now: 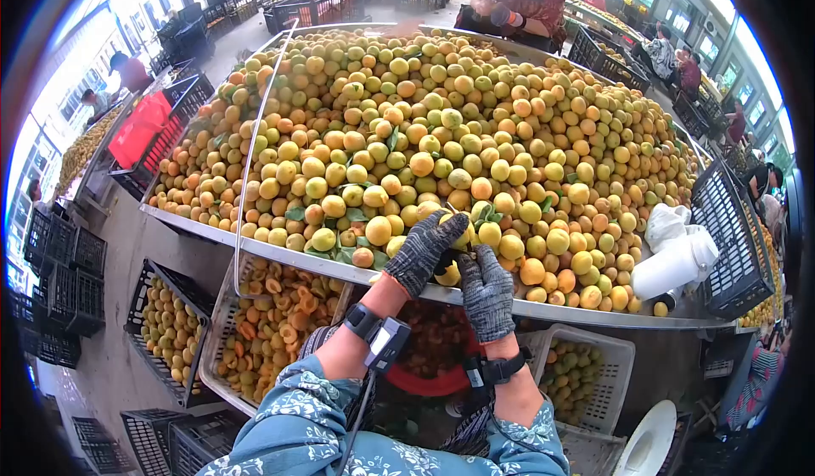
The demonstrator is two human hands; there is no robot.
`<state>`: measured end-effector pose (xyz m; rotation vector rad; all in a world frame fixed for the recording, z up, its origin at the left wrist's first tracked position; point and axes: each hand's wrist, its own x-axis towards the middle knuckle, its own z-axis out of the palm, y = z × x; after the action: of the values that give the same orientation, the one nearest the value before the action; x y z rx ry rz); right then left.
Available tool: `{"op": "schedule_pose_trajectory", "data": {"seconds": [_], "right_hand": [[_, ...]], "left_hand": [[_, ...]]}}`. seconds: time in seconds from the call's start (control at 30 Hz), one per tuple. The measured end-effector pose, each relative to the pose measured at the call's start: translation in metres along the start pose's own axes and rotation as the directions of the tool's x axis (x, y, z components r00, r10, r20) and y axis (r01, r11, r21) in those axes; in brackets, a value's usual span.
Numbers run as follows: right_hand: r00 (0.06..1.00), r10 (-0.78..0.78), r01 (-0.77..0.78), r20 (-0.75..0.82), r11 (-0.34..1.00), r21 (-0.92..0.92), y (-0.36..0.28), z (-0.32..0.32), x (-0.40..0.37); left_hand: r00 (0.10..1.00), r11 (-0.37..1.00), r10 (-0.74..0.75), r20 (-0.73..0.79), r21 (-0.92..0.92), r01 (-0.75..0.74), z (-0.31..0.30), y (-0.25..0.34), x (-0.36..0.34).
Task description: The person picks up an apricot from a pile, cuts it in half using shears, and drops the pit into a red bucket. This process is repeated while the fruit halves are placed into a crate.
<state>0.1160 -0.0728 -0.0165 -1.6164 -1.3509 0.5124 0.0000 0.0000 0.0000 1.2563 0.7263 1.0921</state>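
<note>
In gray knitted gloves, my two hands meet at the near edge of a heap of yellow-orange apricots (407, 137). The fingers of my left hand (423, 254) curl around an apricot (463, 237), which shows just past the fingertips. Close against it, my right hand (487, 296) has its fingers bent together and pointing up. Something small and dark lies between the hands; what the right fingers hold is hidden. Below the hands is a red basin (433, 384) with dark reddish pieces in it.
A metal-edged table (191, 228) bears the heap. Under it stand a crate of split apricots (280, 323) and a white crate of whole fruit (613, 374). A white jug (671, 268) and black crate (732, 247) are right. A person (526, 9) works across the table.
</note>
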Motion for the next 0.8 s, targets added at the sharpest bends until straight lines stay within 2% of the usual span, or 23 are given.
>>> {"op": "schedule_pose_trajectory", "data": {"seconds": [0.07,0.1,0.17,0.3,0.37,0.4,0.47,0.5,0.57,0.7,0.77,0.8], "right_hand": [[1.000,-0.012,0.012,-0.002,1.000,0.000,0.003,0.000,0.001],[1.000,-0.017,0.017,0.000,1.000,-0.015,0.004,-0.004,0.002],[1.000,0.001,0.000,0.011,0.999,-0.042,0.004,-0.003,0.002],[1.000,-0.013,0.013,0.008,0.999,-0.029,0.005,-0.002,0.002],[1.000,-0.018,0.018,0.004,0.999,-0.030,0.004,-0.001,0.001],[1.000,-0.018,0.018,0.004,0.999,-0.030,0.004,-0.001,0.001],[1.000,-0.010,0.010,0.011,1.000,-0.011,0.005,-0.001,0.001],[1.000,-0.010,0.010,0.011,1.000,-0.011,0.004,-0.001,0.001],[1.000,-0.027,0.027,0.008,1.000,-0.011,0.004,-0.002,0.001],[1.000,-0.027,0.027,0.004,1.000,-0.006,0.002,-0.001,0.000],[1.000,0.000,0.000,0.022,1.000,0.010,-0.001,-0.002,0.000],[1.000,-0.001,0.001,0.022,1.000,0.010,0.000,-0.002,0.000]], "left_hand": [[0.987,0.984,-0.160,-0.008,-0.081,0.159,0.003,0.006,-0.001],[0.988,0.983,-0.157,-0.007,-0.095,0.155,0.005,0.001,0.001],[1.000,0.999,0.029,0.009,0.015,-0.029,0.002,-0.010,0.002],[0.999,0.990,-0.053,0.003,0.130,0.052,-0.001,-0.010,0.004],[0.988,0.985,0.151,0.008,0.079,-0.151,0.000,-0.016,0.004],[0.988,0.985,0.151,0.008,0.079,-0.151,0.000,-0.014,0.004],[0.998,0.997,-0.067,-0.002,-0.026,0.067,0.001,-0.009,0.004],[0.998,0.997,-0.067,-0.002,-0.026,0.067,0.001,-0.009,0.005],[0.978,0.953,-0.209,0.015,-0.223,0.207,0.001,-0.009,0.007],[0.977,0.951,-0.213,0.014,-0.228,0.211,0.001,-0.008,0.005],[0.999,0.999,0.024,0.022,-0.037,-0.023,0.000,-0.017,0.006],[0.999,0.999,0.024,0.022,-0.037,-0.024,0.000,-0.015,0.005]]}}
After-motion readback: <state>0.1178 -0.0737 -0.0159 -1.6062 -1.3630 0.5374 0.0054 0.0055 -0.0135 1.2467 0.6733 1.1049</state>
